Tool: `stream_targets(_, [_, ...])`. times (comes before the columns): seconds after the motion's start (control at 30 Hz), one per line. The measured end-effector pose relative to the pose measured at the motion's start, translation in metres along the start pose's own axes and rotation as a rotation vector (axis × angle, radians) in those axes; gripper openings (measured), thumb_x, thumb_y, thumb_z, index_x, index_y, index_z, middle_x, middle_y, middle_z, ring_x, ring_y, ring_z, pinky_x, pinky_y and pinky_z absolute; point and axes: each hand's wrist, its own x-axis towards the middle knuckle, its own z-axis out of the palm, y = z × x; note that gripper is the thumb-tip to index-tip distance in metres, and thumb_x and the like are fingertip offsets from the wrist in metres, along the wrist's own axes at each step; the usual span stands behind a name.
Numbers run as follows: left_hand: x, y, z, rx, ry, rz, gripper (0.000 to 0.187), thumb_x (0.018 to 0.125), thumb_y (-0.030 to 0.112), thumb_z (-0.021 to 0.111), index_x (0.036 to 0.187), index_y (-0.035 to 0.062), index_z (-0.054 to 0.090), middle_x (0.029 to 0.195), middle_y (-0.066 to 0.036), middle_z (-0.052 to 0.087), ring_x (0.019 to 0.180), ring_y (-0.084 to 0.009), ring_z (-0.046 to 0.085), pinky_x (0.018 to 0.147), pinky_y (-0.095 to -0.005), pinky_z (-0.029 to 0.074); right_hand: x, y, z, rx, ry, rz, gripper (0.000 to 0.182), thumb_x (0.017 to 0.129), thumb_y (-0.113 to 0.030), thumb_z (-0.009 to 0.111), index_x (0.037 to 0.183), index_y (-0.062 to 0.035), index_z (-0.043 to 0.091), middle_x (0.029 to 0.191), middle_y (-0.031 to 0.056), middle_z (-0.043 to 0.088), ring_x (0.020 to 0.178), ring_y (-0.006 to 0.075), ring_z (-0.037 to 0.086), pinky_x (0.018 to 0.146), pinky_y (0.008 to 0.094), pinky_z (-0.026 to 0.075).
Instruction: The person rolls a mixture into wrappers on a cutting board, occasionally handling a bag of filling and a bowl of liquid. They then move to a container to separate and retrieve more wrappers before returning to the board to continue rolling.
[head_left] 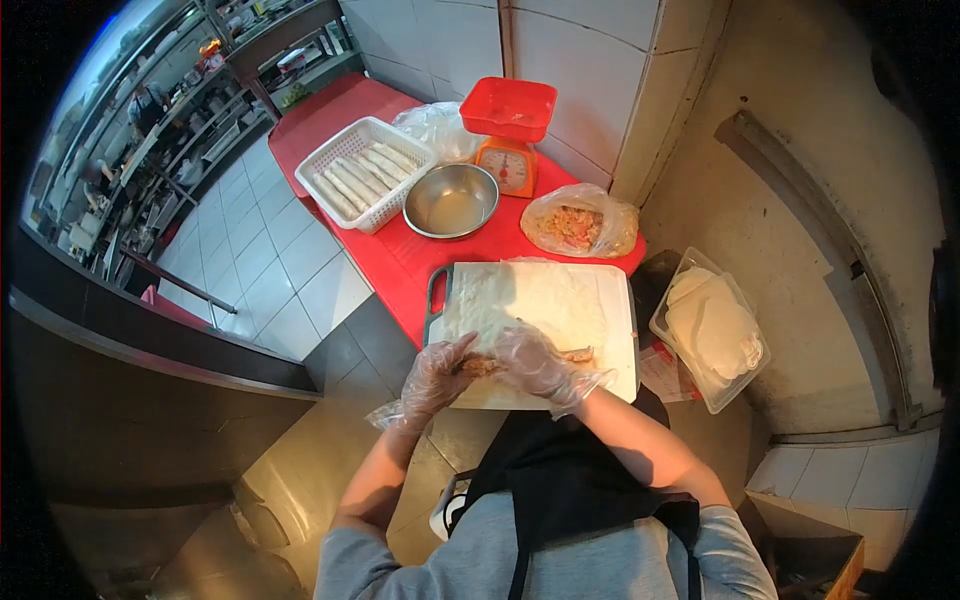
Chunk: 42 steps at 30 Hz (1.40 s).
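On the white cutting board (560,300), both gloved hands, left (437,375) and right (533,362), pinch a line of brownish filling (575,354) at the thin pale wrapper's (540,300) near edge, rolling barely begun; finished rolls fill the white plastic basket (365,172).

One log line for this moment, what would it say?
left hand: on filling | right hand: on filling | wrapper: flat on cutting board
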Motion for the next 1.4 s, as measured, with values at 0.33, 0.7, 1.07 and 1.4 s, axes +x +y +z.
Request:
stream_targets(0.33, [-0.01, 0.021, -0.024, 0.105, 0.1, 0.0, 0.049, 0.068, 0.015, 0.084, 0.115, 0.0128, 0.068, 0.096, -0.006, 0.072, 0.09, -0.0273, 0.067, 0.082, -0.0417, 0.049, 0.003, -0.007, 0.015, -0.026, -0.045, 0.09, 0.03, 0.068, -0.028, 0.078, 0.085, -0.006, 0.066, 0.089, 0.0145, 0.062, 0.089, 0.0355, 0.061, 0.083, 0.0472, 0.049])
stream_targets(0.7, [0.002, 0.023, -0.014, 0.255, -0.025, -0.001, 0.06, 0.066, 0.029, 0.087, 0.121, 0.0184, 0.065, 0.112, -0.005, 0.068, 0.104, -0.0276, 0.062, 0.093, -0.0452, 0.041, -0.003, 0.002, 0.024, -0.094, 0.035, 0.085, 0.019, 0.073, -0.024, 0.069, 0.079, -0.0063, 0.068, 0.088, 0.0149, 0.063, 0.084, 0.033, 0.064, 0.078, 0.0444, 0.052])
stream_targets(1.07, [-0.003, 0.025, -0.016, 0.216, 0.061, -0.06, 0.087, 0.066, 0.04, 0.087, 0.138, 0.0084, 0.051, 0.128, -0.011, 0.061, 0.12, -0.0299, 0.056, 0.105, -0.0484, 0.035, -0.051, 0.033, 0.003, 0.211, 0.122, 0.247, 0.017, 0.072, -0.012, 0.07, 0.085, -0.0038, 0.061, 0.085, 0.0168, 0.059, 0.087, 0.0381, 0.058, 0.076, 0.0459, 0.046])
stream_targets(1.4, [-0.023, 0.02, -0.037, 0.209, 0.225, -0.081, 0.089, 0.055, 0.034, 0.092, 0.133, 0.0097, 0.057, 0.132, -0.011, 0.06, 0.13, -0.0325, 0.05, 0.109, -0.0494, 0.032, -0.06, 0.035, -0.048, 0.107, 0.089, 0.113, 0.022, 0.061, -0.019, 0.083, 0.077, -0.0091, 0.071, 0.077, 0.0101, 0.06, 0.078, 0.0327, 0.06, 0.073, 0.0434, 0.048])
